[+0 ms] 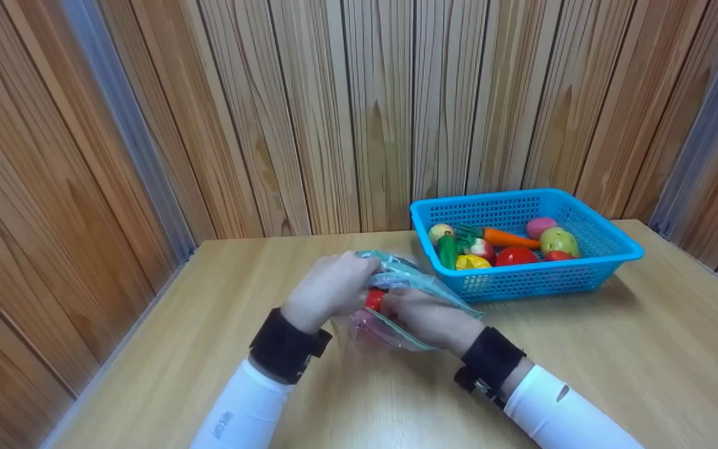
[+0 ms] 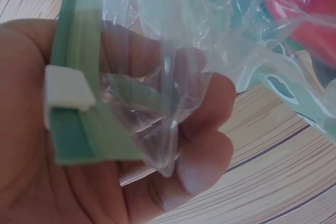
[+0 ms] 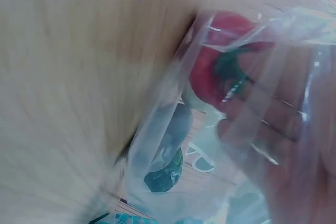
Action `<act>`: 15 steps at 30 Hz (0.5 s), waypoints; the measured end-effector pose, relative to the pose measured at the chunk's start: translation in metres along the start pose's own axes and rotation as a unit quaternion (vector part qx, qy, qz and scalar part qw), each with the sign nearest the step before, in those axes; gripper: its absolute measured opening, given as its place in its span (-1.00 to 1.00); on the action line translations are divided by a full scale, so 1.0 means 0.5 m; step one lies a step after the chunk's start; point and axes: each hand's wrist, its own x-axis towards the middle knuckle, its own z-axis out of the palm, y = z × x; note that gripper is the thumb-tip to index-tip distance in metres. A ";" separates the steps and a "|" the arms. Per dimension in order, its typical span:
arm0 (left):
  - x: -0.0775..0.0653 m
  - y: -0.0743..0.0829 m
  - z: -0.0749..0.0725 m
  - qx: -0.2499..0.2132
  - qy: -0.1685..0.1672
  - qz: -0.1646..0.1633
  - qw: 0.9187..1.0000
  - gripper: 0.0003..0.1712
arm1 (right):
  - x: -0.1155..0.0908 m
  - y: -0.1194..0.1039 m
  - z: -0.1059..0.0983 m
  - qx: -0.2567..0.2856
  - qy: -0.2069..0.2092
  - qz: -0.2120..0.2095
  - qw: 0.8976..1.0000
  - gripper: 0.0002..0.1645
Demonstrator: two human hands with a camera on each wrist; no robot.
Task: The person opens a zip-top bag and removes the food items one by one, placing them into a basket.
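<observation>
My left hand [image 1: 334,284] grips the edge of a clear zip bag [image 1: 418,282] with a green seal. In the left wrist view, the seal and its white slider [image 2: 68,88] lie across the palm, and the fingers curl round the bag's corner. My right hand [image 1: 430,317] reaches inside the bag's mouth, its fingers holding a red vegetable [image 3: 206,77] with a green top. A pinkish-red round thing [image 2: 302,22] shows through the plastic. Also inside the bag lies a dark eggplant [image 3: 174,132] with a green cap, seen in the right wrist view.
Behind the bag on the right stands a blue plastic basket [image 1: 549,277]. It holds a carrot [image 1: 512,238], a green pepper [image 1: 447,251], a red tomato [image 1: 516,256] and several other toy fruits and vegetables. Wood-panelled walls [image 1: 378,125] enclose the wooden table [image 1: 240,280].
</observation>
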 end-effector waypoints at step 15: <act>-0.001 -0.004 -0.001 0.003 0.010 -0.009 1.000 -0.74 | -0.044 -0.059 -0.005 -0.634 0.050 -0.300 0.711 -0.73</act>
